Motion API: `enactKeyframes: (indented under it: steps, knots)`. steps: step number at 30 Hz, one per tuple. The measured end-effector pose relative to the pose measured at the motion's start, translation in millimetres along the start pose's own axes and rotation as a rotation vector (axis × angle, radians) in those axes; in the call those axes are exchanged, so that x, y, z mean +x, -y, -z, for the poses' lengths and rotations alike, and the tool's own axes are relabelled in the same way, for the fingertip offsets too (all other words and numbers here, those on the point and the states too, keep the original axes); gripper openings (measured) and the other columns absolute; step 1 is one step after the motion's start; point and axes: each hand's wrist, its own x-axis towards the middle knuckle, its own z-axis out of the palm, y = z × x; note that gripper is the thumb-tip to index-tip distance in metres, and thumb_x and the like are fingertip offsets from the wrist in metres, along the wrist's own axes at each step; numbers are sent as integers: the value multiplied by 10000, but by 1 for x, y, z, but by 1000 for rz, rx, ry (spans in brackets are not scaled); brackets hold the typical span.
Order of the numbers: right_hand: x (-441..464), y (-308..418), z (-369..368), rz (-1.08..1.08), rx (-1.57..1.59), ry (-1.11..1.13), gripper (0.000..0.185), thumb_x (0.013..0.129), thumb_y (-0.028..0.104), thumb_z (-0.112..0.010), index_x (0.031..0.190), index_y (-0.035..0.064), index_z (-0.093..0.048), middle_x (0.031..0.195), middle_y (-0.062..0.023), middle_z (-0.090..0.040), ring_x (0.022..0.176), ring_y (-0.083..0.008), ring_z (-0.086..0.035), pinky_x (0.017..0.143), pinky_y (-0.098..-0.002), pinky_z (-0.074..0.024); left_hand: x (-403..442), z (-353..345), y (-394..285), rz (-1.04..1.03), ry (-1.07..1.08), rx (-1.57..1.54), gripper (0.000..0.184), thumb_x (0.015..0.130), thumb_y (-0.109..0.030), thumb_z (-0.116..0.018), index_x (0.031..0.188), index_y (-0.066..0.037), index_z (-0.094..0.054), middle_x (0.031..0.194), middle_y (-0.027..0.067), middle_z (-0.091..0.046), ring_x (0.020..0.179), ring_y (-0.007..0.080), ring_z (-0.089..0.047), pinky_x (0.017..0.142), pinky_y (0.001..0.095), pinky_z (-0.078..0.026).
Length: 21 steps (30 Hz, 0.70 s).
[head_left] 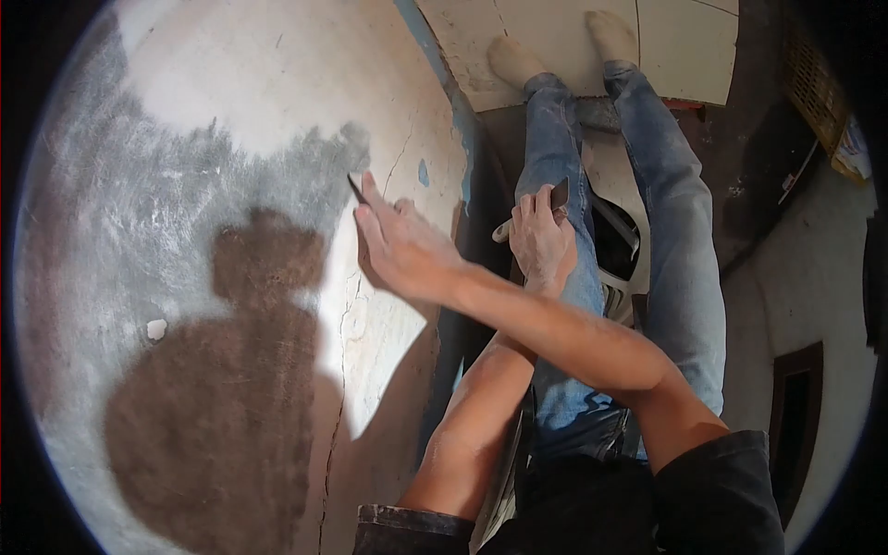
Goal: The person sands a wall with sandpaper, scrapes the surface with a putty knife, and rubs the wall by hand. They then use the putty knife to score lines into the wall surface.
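My forearms cross, the right one over the left. My right hand [400,242] is at the wall [185,203], its fingers closed around a thin dark scraper blade [356,189] seen nearly edge-on. The blade's tip lies by the border between a grey, rough area and a smooth white area. In front of my left thigh, my left hand [543,242] is closed around a putty knife [559,193]. Its flat dark blade sticks out on one side and a pale handle end on the other. Whitish dust covers the fingers.
A long crack [344,342] runs along the wall near its edge, beside flaking blue paint [424,173]. My jeans-clad legs [680,222] stretch forward to pale tiles [684,46]. A yellow crate [814,74] stands at the far right. My shadow covers part of the wall.
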Motion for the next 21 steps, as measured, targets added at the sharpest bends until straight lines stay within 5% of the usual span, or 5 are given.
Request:
enactKeyframes:
  steps: [21]
  knots:
    - [-24, 4, -9, 68, 6, 60, 544, 1035, 353, -263, 1515, 99, -222, 1124, -306, -519, 898, -489, -601, 859, -559, -473, 3, -2, -2, -10, -34, 24, 378, 826, -107, -585, 1203, -106, -575, 1128, 121, -577, 1067, 341, -550, 890, 451, -462]
